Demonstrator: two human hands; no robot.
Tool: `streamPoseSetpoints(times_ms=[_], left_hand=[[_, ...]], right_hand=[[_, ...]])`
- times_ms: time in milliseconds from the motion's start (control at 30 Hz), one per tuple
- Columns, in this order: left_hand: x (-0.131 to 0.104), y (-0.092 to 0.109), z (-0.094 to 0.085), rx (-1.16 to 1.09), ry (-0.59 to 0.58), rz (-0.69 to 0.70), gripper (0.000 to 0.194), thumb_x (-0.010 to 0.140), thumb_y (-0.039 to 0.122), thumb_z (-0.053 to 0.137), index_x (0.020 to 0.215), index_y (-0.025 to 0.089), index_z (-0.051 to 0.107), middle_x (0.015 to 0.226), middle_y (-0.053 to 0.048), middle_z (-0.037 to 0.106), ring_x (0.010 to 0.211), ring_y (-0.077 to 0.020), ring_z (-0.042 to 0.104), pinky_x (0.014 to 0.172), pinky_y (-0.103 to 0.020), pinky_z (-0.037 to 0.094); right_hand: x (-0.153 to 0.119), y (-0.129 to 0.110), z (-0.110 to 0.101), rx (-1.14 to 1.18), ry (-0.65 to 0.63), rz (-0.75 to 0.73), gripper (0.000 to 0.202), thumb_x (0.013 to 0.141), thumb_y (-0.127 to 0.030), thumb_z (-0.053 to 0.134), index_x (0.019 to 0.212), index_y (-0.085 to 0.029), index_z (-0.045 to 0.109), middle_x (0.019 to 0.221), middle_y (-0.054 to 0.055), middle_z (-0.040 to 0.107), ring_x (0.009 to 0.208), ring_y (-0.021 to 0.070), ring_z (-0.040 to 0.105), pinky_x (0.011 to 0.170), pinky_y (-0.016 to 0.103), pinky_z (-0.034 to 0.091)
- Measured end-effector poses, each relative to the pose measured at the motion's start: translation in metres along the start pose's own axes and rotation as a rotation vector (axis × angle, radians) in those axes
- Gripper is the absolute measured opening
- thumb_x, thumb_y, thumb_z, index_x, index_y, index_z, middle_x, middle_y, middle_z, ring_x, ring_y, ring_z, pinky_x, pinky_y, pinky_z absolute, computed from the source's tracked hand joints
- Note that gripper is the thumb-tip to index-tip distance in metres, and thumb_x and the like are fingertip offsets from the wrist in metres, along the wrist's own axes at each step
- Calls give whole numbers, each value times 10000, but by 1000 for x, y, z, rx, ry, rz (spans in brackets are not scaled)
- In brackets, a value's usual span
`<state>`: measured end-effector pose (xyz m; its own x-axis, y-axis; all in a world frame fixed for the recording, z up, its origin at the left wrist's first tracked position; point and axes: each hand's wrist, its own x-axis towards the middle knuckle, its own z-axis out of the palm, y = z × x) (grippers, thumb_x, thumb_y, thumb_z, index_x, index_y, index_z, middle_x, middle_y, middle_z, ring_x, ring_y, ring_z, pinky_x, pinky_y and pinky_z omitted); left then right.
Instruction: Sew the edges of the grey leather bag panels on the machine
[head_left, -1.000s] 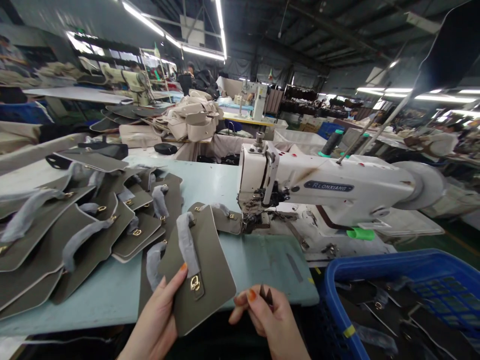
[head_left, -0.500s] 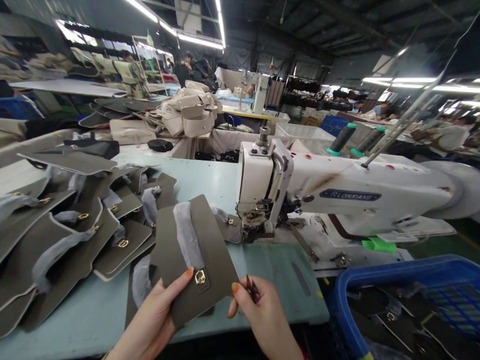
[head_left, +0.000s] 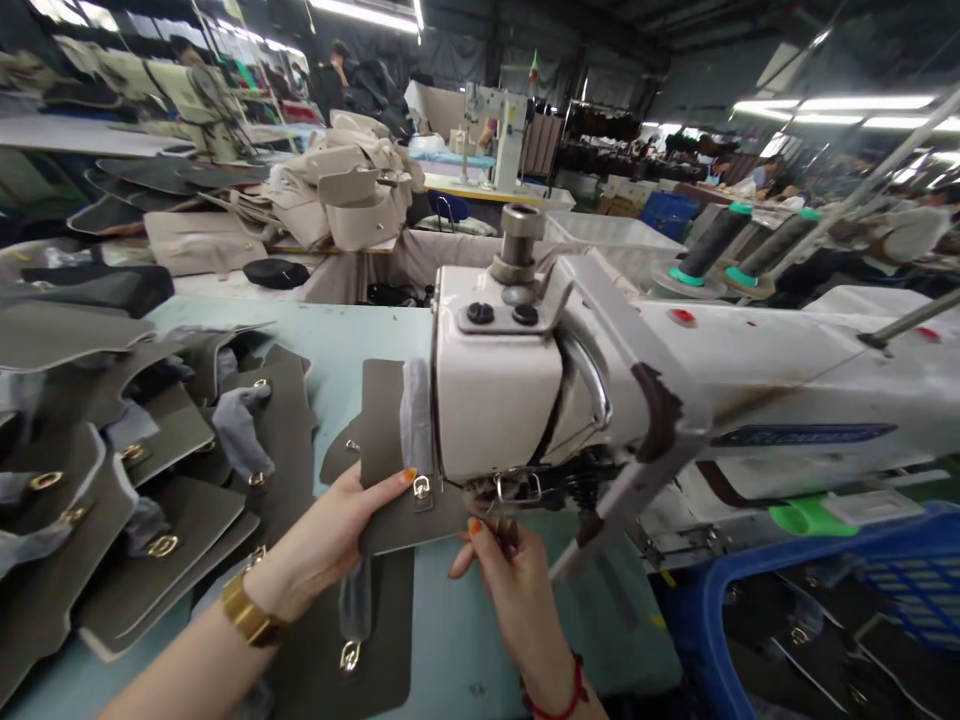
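My left hand (head_left: 337, 535) grips the left edge of a grey-brown bag panel (head_left: 386, 430), thumb on top beside its gold buckle (head_left: 421, 490). A strap handle wrapped in whitish film (head_left: 415, 415) runs up the panel, whose right part goes behind the head of the sewing machine (head_left: 495, 390). My right hand (head_left: 514, 580) is closed around small dark thread snips (head_left: 508, 532), partly hidden by the fingers. Its thumb and forefinger are at the panel's lower right corner, just below the needle area. Another panel (head_left: 390, 640) with a wrapped handle lies beneath my left forearm.
Several similar panels (head_left: 187, 510) are heaped on the left of the pale blue table (head_left: 352, 325). A blue basket (head_left: 709, 620) holding more panels stands at the right. Black thread cones (head_left: 712, 243) rise behind the machine. Beige bag pieces (head_left: 352, 190) are piled farther back.
The panel has moved up to the machine head and turned more upright, both hands moving with it. My view has come closer to the machine. The panel under my left forearm is more exposed.
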<state>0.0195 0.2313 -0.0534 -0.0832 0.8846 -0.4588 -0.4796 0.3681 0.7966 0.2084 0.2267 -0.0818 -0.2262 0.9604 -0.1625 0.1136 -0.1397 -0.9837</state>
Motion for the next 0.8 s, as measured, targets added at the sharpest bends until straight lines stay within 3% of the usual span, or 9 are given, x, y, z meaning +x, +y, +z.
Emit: streamPoseSetpoints(times_ms=[100,200,333,433,533,667,800], left_hand=[[6,3,1,19,-34,17,303,692,234,786,967,161,682,914,-81,760,752,-228,710,692,-328,590],[7,7,5,32,10,39,347,635,192,816,960,153,699,862,-75,759,735,-223,704,673,-304,590],[7,7,5,46,2,23,347,654,203,808,981,156,701,880,-92,757,744,-236,705,683,-326,592],[9,8,-2,64,-22,-21,310,677,224,793,965,138,717,909,-122,754,746,-250,709,685,-332,593],[9,12,-10,136,-147,-119,263,693,242,782,917,111,735,900,-157,748,737,-260,709,670,-326,591],[5,20,-13,400,-361,-152,225,776,302,709,890,110,734,891,-180,734,594,-197,664,441,-211,501],[2,23,-10,493,-381,-80,178,788,293,693,773,119,733,761,-143,724,473,-126,570,360,-150,378]], right_hand=[[3,6,1,-5,24,-23,487,922,-432,507,540,-175,668,500,-5,549,553,127,519,769,258,459],[3,7,2,8,34,-30,477,929,-413,500,551,-185,680,445,-15,505,566,137,529,802,271,457],[3,3,4,31,47,-2,477,904,-449,529,537,-182,674,403,-30,448,513,134,514,742,264,459],[2,-1,5,57,45,18,484,900,-464,532,540,-167,661,402,-48,433,412,89,399,672,245,456],[0,-1,6,92,46,49,434,899,-488,528,693,-143,691,478,-32,567,374,65,325,529,219,402],[0,6,7,62,24,46,473,905,-531,501,790,-126,716,576,23,679,405,79,395,438,217,295],[1,12,9,59,35,21,535,900,-570,475,712,-139,731,607,41,696,433,91,445,428,224,297]])
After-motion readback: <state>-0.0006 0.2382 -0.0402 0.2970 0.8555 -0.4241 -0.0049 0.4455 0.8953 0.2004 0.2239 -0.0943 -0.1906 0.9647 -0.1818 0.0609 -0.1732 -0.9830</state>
